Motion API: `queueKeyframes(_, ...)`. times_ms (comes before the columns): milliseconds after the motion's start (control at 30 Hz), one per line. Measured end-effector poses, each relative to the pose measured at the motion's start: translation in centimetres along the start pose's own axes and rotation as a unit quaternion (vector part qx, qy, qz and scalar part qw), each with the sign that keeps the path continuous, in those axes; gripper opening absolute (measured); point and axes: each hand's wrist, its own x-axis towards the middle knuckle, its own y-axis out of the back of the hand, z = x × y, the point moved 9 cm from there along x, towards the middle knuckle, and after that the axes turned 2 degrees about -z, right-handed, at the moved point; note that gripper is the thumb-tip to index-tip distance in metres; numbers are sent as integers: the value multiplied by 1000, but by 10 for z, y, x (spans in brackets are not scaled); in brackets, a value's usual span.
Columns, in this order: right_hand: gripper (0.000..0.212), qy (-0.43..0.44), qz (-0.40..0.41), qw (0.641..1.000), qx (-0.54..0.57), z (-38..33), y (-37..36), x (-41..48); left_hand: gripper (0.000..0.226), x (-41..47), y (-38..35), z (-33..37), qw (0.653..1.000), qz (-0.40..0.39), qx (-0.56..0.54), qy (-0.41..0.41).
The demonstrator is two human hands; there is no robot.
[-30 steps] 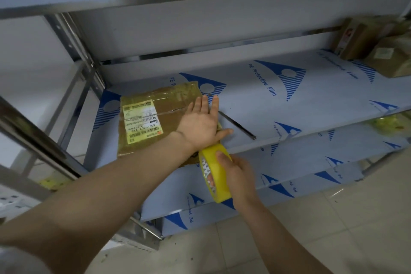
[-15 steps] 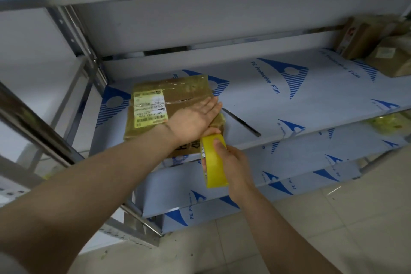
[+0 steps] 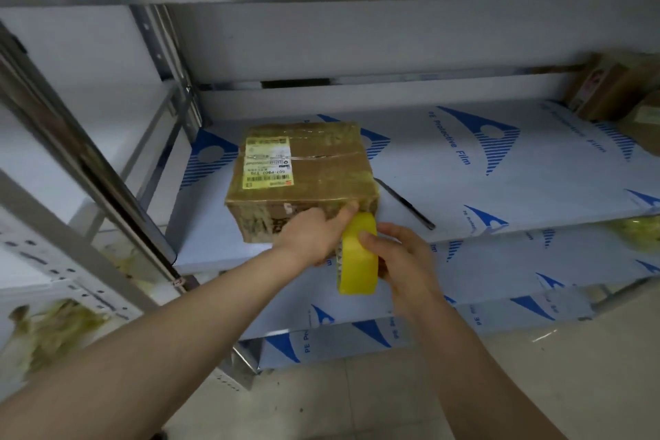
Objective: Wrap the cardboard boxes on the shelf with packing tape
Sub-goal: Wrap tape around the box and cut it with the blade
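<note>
— Brown rectangular cardboard box (image 3: pixel 314 168): position and markings?
— Left part of the steel shelf (image 3: pixel 500 186), whose white film reads "PE Protective Film" in blue. One white-and-yellow label (image 3: pixel 268 162) on top reads "507-P807 170", with a barcode. The surfaces are glossy and wrinkled under yellowish tape.
— Hands?
— Left hand (image 3: pixel 310 239) lies against the box's front face, fingers fairly straight, reaching the right corner. Right hand (image 3: pixel 400 261) curls round one yellow roll of packing tape (image 3: pixel 357 261), held on edge just beside that corner.
— Other items?
— One slim black rod (image 3: pixel 403 204) lies just right of the box; two more brown boxes (image 3: pixel 607 93) sit far right, cropped.
</note>
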Motion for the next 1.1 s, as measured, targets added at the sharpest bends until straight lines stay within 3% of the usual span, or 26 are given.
queueKeyframes(67, 16, 5, -23, 997, -69, -7, 0, 4, 45, -2, -22, -10, 976, -74, -188, 84)
queueKeyframes(133, 18, 32, -6, 990, -141, -21, 17, 17, 19, -4, -33, -2, 923, -60, -362, 115)
queueKeyframes(200, 20, 102, 52, 967, -228, -43, 45, 41, 3, -4, -36, 2, 896, -16, -425, 125)
queueKeyframes(267, 22, 148, 78, 924, -345, -55, 63, 70, 5, -4, -36, 1, 884, 28, -445, 138)
queueKeyframes(333, 34, 157, 39, 859, -485, -48, 64, 100, 18, -6, -34, -1, 886, 61, -433, 155)
queueKeyframes(433, 31, 200, -13, 703, -682, -32, 56, 124, 46, -7, -37, -2, 889, 87, -417, 166)
queueKeyframes(500, 28, 251, -2, 611, -751, -35, 49, 125, 52, -7, -40, -1, 888, 94, -416, 173)
queueKeyframes(533, 29, 252, 3, 590, -767, -38, 48, 125, 55, -8, -41, -1, 885, 96, -419, 182)
queueKeyframes(567, 28, 241, -3, 587, -773, -38, 48, 129, 57, -7, -42, -2, 882, 102, -420, 188)
queueKeyframes(633, 24, 183, -22, 644, -742, -41, 56, 139, 54, -9, -41, -3, 880, 115, -418, 195)
queueKeyframes(700, 26, 130, -22, 766, -628, -53, 65, 147, 50, -7, -40, -6, 879, 119, -416, 200)
queueKeyframes(767, 19, 136, -26, 879, -455, -74, 60, 140, 45, -5, -43, -7, 875, 114, -422, 205)
queueKeyframes(833, 5, 175, -82, 931, -308, -94, 37, 116, 41, -7, -43, -7, 870, 112, -428, 216)
queueKeyframes(867, 12, 208, -130, 927, -283, -104, 19, 98, 39, -8, -44, -7, 867, 111, -432, 222)
queueKeyframes(967, 40, 248, -287, 869, -316, -103, -28, 59, 33, -9, -45, -3, 855, 101, -459, 219)
queueKeyframes(1033, 54, 241, -316, 839, -372, -87, -40, 64, 30, -6, -47, -3, 848, 96, -477, 208)
queueKeyframes(1100, 46, 261, -299, 828, -396, -79, -42, 76, 19, -6, -46, -4, 851, 98, -473, 206)
